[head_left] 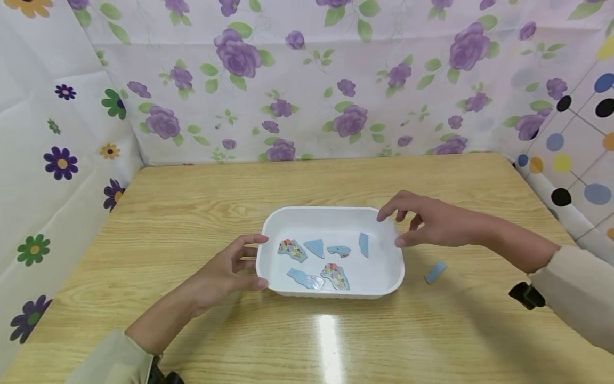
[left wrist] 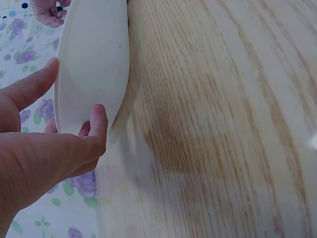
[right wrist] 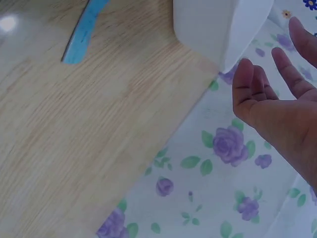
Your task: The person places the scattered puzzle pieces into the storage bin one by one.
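A white oblong tray sits on the wooden table with several flat jigsaw puzzle pieces inside. Two carry a colourful pattern, such as the upper-left piece; others are mostly light blue, such as the triangular piece. My left hand touches the tray's left end, thumb and fingers spread along its outer wall. At the right end, my right hand has its fingertips by the rim, loosely bent, with nothing in them; whether they touch the tray I cannot tell.
One narrow light blue piece lies on the table to the right of the tray. Flowered sheeting hangs behind the table's far edge, and patterned sheets stand at both sides.
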Demonstrator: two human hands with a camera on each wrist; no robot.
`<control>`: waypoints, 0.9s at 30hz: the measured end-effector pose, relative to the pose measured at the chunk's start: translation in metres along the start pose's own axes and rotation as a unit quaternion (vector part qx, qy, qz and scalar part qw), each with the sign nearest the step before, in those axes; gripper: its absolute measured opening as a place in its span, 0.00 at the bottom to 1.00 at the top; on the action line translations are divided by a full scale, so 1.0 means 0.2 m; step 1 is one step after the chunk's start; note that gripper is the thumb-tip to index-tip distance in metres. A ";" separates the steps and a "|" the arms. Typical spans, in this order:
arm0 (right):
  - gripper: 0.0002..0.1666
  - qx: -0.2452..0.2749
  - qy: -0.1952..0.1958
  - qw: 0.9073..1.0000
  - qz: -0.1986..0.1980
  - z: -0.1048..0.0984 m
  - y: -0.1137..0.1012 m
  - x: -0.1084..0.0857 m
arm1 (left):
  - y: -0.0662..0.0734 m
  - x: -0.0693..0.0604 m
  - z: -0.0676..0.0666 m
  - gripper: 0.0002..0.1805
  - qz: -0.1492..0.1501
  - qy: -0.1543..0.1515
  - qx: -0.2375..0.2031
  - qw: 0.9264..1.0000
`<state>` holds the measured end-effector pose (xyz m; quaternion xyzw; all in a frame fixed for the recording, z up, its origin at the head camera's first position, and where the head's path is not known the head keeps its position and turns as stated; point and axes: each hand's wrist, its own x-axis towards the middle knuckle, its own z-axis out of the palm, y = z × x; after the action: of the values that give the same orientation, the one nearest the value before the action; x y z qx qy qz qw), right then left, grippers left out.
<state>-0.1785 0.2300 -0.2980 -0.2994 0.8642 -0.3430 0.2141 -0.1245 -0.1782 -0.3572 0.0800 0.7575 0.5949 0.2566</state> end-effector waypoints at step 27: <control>0.27 0.001 0.045 0.996 0.072 -0.05 0.30 -0.20 | 0.00 0.01 0.00 0.46 -0.004 0.004 0.000 1.000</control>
<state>-0.1774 0.2968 -0.3270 -0.2200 0.8922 -0.3406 0.1991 -0.1258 -0.1774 -0.3584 0.0752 0.7588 0.5942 0.2559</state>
